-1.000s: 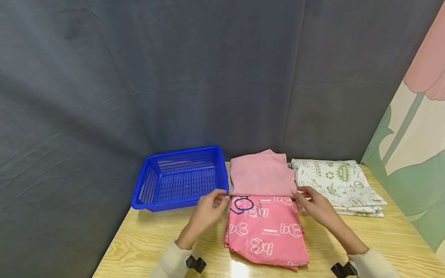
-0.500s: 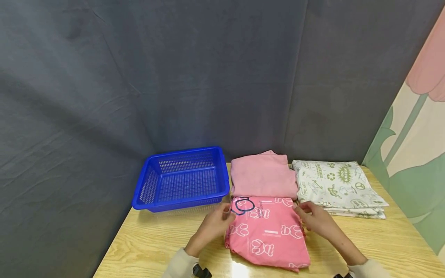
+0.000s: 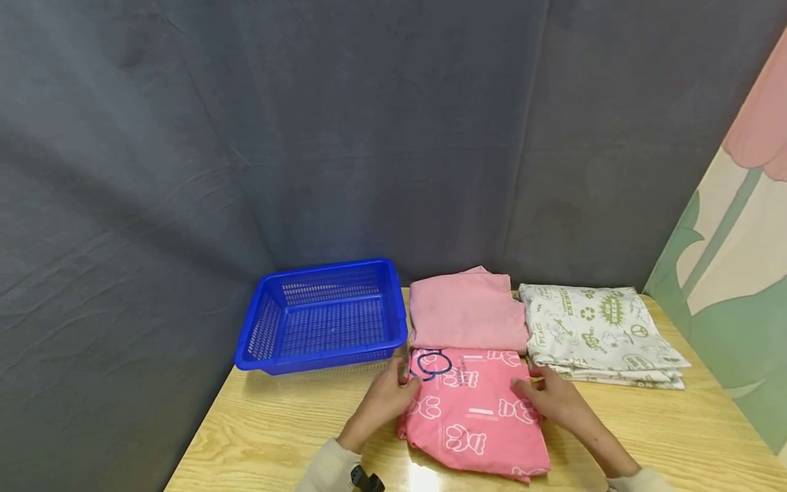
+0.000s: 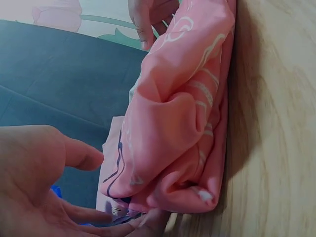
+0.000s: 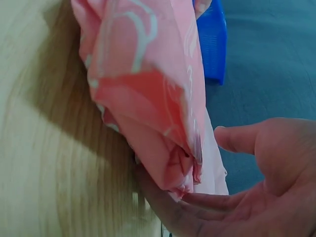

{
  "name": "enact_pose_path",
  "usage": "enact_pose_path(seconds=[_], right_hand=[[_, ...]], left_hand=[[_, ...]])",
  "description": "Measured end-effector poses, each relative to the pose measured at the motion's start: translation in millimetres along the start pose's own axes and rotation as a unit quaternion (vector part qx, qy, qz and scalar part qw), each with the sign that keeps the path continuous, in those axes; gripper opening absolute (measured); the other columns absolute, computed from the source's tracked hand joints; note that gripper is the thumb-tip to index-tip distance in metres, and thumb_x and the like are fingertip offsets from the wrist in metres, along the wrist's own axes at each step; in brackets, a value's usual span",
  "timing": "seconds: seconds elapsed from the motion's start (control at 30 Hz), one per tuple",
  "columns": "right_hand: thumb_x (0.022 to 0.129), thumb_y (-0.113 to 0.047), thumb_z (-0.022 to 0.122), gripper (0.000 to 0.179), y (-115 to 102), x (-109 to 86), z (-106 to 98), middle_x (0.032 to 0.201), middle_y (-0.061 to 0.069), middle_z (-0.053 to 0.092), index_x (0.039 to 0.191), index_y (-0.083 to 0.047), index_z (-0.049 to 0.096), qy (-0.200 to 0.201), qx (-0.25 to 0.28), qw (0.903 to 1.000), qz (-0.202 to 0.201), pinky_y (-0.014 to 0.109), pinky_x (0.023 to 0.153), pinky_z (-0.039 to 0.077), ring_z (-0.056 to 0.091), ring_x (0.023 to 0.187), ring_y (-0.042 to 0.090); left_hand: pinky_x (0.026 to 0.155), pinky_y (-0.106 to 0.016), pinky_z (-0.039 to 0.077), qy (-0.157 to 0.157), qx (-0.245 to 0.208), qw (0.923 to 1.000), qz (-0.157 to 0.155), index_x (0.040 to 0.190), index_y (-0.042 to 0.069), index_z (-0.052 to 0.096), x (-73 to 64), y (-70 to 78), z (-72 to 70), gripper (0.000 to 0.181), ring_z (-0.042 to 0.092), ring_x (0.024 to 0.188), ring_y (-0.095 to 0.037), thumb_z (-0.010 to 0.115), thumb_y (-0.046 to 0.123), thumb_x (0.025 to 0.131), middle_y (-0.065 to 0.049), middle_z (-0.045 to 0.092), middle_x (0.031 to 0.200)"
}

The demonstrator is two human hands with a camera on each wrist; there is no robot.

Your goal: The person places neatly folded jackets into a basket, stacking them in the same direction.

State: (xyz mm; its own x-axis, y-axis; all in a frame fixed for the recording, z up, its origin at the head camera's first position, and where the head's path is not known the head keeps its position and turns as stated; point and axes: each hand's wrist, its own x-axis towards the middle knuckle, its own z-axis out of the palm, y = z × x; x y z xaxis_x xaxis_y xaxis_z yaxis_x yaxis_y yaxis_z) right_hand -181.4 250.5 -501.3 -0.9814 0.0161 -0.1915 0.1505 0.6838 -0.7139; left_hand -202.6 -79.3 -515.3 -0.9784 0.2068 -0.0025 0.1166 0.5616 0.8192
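Observation:
A folded dark-pink garment with white bear outlines lies on the table in the head view, with a navy line drawing at its far left corner. My left hand is at its left edge and my right hand at its right edge. In the left wrist view the fingers reach to the folded side of the garment, and the thumb stands off from the cloth. Likewise in the right wrist view, the fingers are low against the garment's folded end, with the thumb held apart from it.
A blue perforated plastic basket stands at the back left of the wooden table. Behind the garment lies a folded light-pink cloth. Folded white cloth with green print lies to its right. A dark curtain closes the back.
Both hands have moved toward me along the garment's sides, from its far corners to nearer its middle, and slightly inward. The garment has stayed in place.

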Motion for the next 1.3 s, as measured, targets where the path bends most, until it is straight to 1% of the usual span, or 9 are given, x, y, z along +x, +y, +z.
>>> enact_pose_path(seconds=[0.13,0.27,0.47,0.57,0.73,0.8,1.0,1.17,1.3], right_hand=[[0.102,-0.039,0.070,0.072,0,-2.9,1,0.115,0.027,0.074,0.142,0.017,0.048,-0.005,0.028,0.9995,0.012,0.031,0.068,0.058,0.072,0.088,0.020],[0.103,-0.036,0.070,0.075,1,-4.0,2,0.114,0.028,0.073,0.143,0.021,0.044,-0.011,0.052,0.9984,0.017,0.031,0.067,0.059,0.071,0.086,0.017],[0.101,-0.033,0.072,0.073,0,-0.7,4,0.112,0.024,0.074,0.141,0.023,0.046,-0.032,0.069,0.9968,0.022,0.031,0.072,0.057,0.070,0.089,0.017],[0.100,-0.030,0.072,0.070,0,0.5,6,0.107,0.020,0.074,0.138,0.023,0.049,-0.044,0.094,0.9944,0.022,0.031,0.075,0.056,0.069,0.087,0.017],[0.098,-0.021,0.072,0.067,3,0.7,11,0.101,0.014,0.075,0.139,0.024,0.045,-0.066,0.168,0.9829,0.038,0.032,0.073,0.060,0.071,0.083,0.017],[0.099,-0.021,0.071,0.068,5,1.7,12,0.101,0.013,0.075,0.142,0.023,0.042,-0.078,0.194,0.9768,0.045,0.033,0.073,0.061,0.073,0.083,0.018],[0.100,-0.022,0.071,0.070,9,4.7,11,0.098,0.007,0.077,0.145,0.023,0.041,-0.105,0.243,0.9628,0.053,0.035,0.075,0.063,0.075,0.083,0.018],[0.101,-0.021,0.069,0.069,10,2.6,10,0.100,0.005,0.078,0.146,0.022,0.040,-0.133,0.284,0.9485,0.047,0.033,0.080,0.063,0.077,0.088,0.017],[0.102,-0.021,0.069,0.078,10,0.3,10,0.111,0.004,0.076,0.156,0.017,0.028,-0.143,0.309,0.9393,0.041,0.034,0.086,0.062,0.075,0.096,0.017]], left_hand=[[0.072,-0.039,0.059,-0.010,-0.045,0.9983,-0.036,0.149,-0.011,0.048,2.6,-2.3,3.8,0.071,0.070,0.081,-0.021,0.070,0.030,0.096,-0.017,0.076,0.098],[0.091,-0.053,0.061,-0.012,-0.071,0.9957,-0.059,0.142,-0.013,0.056,6.1,-7.7,7.3,0.069,0.072,0.101,-0.031,0.071,0.033,0.094,-0.029,0.073,0.120],[0.076,-0.034,0.058,-0.011,-0.128,0.9891,-0.071,0.108,-0.009,0.074,9.0,-11.4,16.2,0.039,0.065,0.083,-0.019,0.075,0.027,0.091,-0.013,0.074,0.093],[0.079,-0.031,0.058,-0.013,-0.170,0.9833,-0.064,0.115,-0.009,0.072,8.2,-10.4,21.7,0.041,0.064,0.085,-0.016,0.074,0.024,0.092,-0.011,0.073,0.098],[0.098,-0.039,0.054,-0.019,-0.207,0.9772,-0.046,0.139,-0.005,0.058,5.4,-10.0,28.8,0.056,0.064,0.106,-0.022,0.073,0.026,0.095,-0.017,0.070,0.121],[0.099,-0.039,0.054,-0.033,-0.235,0.9705,-0.042,0.144,-0.001,0.051,4.3,-10.8,30.5,0.059,0.064,0.110,-0.023,0.073,0.026,0.096,-0.018,0.067,0.127],[0.084,-0.041,0.066,-0.085,-0.360,0.9277,-0.049,0.139,0.009,0.037,2.7,-13.1,35.8,0.062,0.076,0.096,-0.025,0.078,0.015,0.094,-0.019,0.071,0.127],[0.084,-0.037,0.065,-0.068,-0.387,0.9184,-0.045,0.136,0.007,0.037,3.5,-14.7,39.1,0.058,0.075,0.095,-0.022,0.075,0.008,0.092,-0.017,0.071,0.126],[0.083,-0.038,0.065,-0.062,-0.405,0.9112,-0.043,0.137,0.007,0.036,3.9,-14.6,39.3,0.057,0.074,0.095,-0.022,0.073,0.006,0.093,-0.017,0.070,0.128]])
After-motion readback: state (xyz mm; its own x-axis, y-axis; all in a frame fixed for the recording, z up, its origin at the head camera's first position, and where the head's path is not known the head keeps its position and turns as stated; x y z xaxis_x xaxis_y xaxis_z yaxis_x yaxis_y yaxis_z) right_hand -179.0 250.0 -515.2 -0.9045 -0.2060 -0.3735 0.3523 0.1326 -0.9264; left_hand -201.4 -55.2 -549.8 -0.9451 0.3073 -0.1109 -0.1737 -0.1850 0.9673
